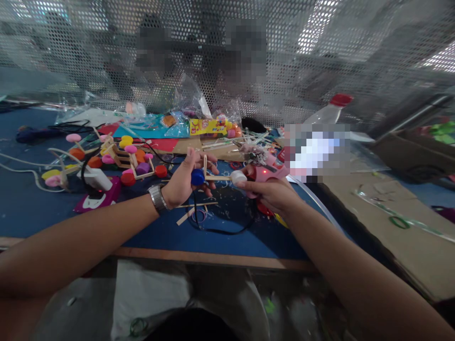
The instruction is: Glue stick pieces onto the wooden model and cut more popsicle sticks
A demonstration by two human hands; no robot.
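Left grip (181,182), thumb up, faces right grip (276,192).

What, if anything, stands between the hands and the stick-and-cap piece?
Nothing visible does: the left hand is at its blue cap, the right hand, gripping the pink glue gun, at its white cap. The black cord loops lower in the picture.

There's colourful print on the yellow label (208,126) at the clear packet (232,111) toward the back, but it's too small and blurred to read! Over left, the magenta block (114,186) shows a white marking, no word legible. And the bright patch (314,154) at right? Pixelated, unreadable too.
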